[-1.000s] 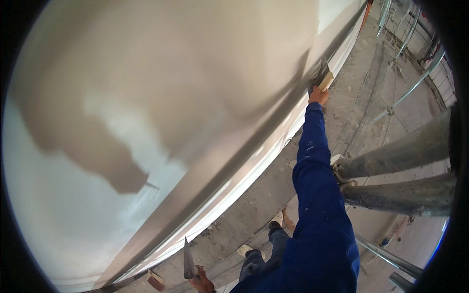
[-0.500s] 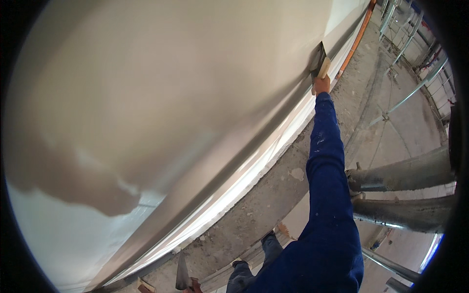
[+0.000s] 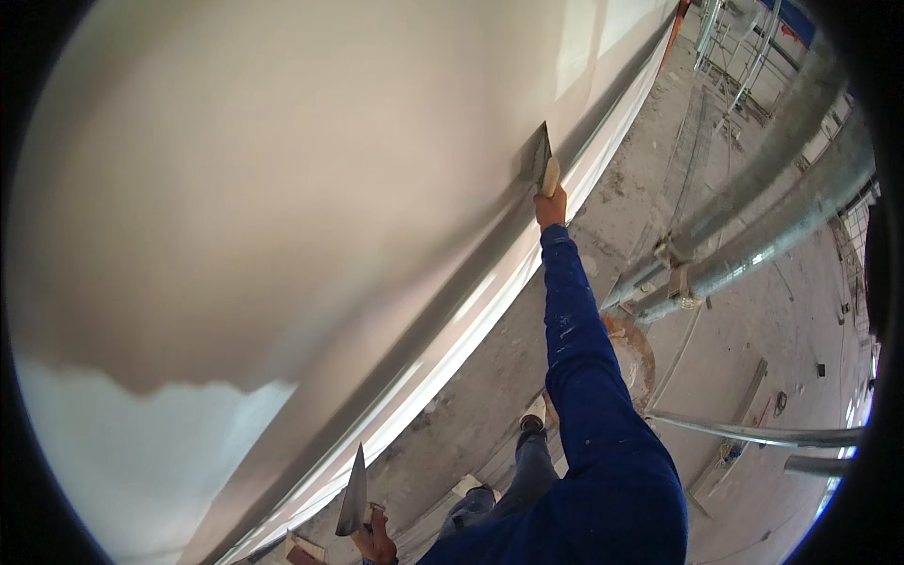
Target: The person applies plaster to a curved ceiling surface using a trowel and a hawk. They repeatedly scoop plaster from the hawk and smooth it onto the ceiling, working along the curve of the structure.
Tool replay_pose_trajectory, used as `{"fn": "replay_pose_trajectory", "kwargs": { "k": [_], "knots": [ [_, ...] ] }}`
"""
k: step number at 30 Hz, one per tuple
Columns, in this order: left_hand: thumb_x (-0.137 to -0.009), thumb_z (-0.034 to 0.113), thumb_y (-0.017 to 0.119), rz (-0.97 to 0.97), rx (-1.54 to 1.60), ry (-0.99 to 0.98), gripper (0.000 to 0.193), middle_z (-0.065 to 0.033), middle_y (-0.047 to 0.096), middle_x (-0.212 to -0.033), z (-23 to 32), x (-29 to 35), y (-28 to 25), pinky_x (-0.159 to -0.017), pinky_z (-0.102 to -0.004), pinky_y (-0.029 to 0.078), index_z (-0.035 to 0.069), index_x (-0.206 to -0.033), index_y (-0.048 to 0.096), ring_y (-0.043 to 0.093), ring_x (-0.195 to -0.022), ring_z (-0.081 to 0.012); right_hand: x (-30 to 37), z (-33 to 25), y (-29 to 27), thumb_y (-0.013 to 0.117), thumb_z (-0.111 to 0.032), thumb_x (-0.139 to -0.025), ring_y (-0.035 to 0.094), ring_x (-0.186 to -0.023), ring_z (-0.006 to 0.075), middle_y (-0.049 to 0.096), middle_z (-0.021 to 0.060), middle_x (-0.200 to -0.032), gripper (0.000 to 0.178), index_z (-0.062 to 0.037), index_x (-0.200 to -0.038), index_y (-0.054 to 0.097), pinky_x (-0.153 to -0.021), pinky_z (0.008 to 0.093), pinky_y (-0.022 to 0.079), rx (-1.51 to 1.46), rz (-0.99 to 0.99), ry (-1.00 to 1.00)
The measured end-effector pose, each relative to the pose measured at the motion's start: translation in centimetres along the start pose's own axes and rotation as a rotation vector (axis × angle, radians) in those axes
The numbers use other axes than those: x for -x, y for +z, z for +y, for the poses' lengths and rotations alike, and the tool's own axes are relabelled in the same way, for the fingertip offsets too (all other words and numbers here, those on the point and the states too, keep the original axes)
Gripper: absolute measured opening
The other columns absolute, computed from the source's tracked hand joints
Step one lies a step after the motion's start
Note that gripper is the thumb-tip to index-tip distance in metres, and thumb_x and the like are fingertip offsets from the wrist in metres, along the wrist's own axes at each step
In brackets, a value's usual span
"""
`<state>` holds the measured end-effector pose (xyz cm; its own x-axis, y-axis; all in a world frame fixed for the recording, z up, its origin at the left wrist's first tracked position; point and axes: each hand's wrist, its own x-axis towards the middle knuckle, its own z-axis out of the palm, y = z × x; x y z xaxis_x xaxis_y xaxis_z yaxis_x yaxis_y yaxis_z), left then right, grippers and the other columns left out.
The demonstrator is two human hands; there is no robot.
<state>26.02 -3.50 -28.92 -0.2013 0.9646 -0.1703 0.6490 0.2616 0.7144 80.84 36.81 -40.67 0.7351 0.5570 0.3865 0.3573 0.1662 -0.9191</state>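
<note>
My right arm, in a blue sleeve, stretches out along the smooth, pale plastered wall (image 3: 330, 188). At its end my right hand (image 3: 552, 209) grips the light wooden handle of a plastering trowel (image 3: 543, 151), whose dark flat blade lies at the wall surface near its lower edge. Low in the picture, my left hand (image 3: 379, 542) is closed around a pointed trowel (image 3: 354, 494). That trowel's grey, tapering blade points up, near the foot of the wall. A damp-looking beige coat with a wavy edge meets whiter wall at the lower left.
A bright white strip (image 3: 452, 348) runs along the wall's foot. Thick metal scaffold tubes (image 3: 753, 198) joined by couplers stand to the right. A thinner tube (image 3: 753, 433) crosses lower down. Beside my left hand sits a small brown-and-pale block (image 3: 303, 546). The concrete floor (image 3: 452, 400) is dusty.
My right hand and the plastering trowel have shifted left and down in the picture, still at the wall. My left hand and pointed trowel have risen further into view. The whole view has turned.
</note>
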Motion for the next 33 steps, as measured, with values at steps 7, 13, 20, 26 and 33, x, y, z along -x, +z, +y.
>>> {"fn": "replay_pose_trajectory", "kwargs": {
  "k": [7,13,20,26,33],
  "knots": [
    [-0.081,0.005,0.049,0.181,0.419,0.030,0.008,-0.0069,0.054,-0.077,-2.9,2.8,-9.2,-0.056,-0.0226,0.039,0.001,-0.088,0.050,0.048,-0.064,-0.0115,15.3,-8.5,4.2,0.045,0.005,-0.061,0.052,-0.083,0.0223,0.055,0.0143,-0.092,0.053,0.0030,-0.113,0.046,-0.075,0.0296,0.040,-0.052,-0.011,0.029],
    [-0.081,0.007,0.050,0.307,0.432,0.047,0.012,-0.0085,0.052,-0.076,-8.6,5.6,-15.7,-0.057,-0.0241,0.040,-0.001,-0.089,0.049,0.047,-0.064,-0.0116,30.0,-18.6,8.4,0.042,0.014,-0.060,0.042,-0.114,0.0282,0.046,0.0150,-0.120,0.065,-0.0027,-0.123,0.041,-0.097,0.0323,0.030,-0.054,-0.023,0.009],
    [-0.081,0.010,0.052,0.369,0.443,-0.075,0.016,-0.0052,0.052,-0.073,-10.3,8.7,-19.2,-0.056,-0.0234,0.037,-0.002,-0.091,0.052,0.046,-0.063,-0.0100,45.5,-28.1,12.3,0.047,0.014,-0.063,0.038,-0.115,0.0348,0.041,0.0179,-0.123,0.065,-0.0046,-0.124,0.038,-0.097,0.0382,0.031,-0.018,-0.021,0.051],
    [-0.083,0.016,0.050,0.393,0.430,0.026,0.019,-0.0042,0.053,-0.068,-9.9,9.4,-19.9,-0.051,-0.0260,0.036,-0.002,-0.085,0.052,0.047,-0.058,-0.0117,55.3,-35.1,11.4,0.047,0.013,-0.065,0.041,-0.113,0.0333,0.042,0.0192,-0.120,0.064,-0.0052,-0.125,0.038,-0.093,0.0382,0.035,-0.126,-0.283,0.082],
    [-0.088,0.021,0.044,0.036,0.724,-0.084,0.024,-0.0085,0.053,-0.067,-9.5,11.1,-21.7,-0.045,-0.0246,0.040,-0.001,-0.081,0.050,0.050,-0.048,-0.0142,58.6,-33.4,1.6,0.055,0.003,-0.065,0.052,-0.089,0.0212,0.053,0.0110,-0.101,0.036,-0.0027,-0.101,0.049,-0.075,0.0348,0.044,-0.789,-0.587,0.811]
  ]
}}
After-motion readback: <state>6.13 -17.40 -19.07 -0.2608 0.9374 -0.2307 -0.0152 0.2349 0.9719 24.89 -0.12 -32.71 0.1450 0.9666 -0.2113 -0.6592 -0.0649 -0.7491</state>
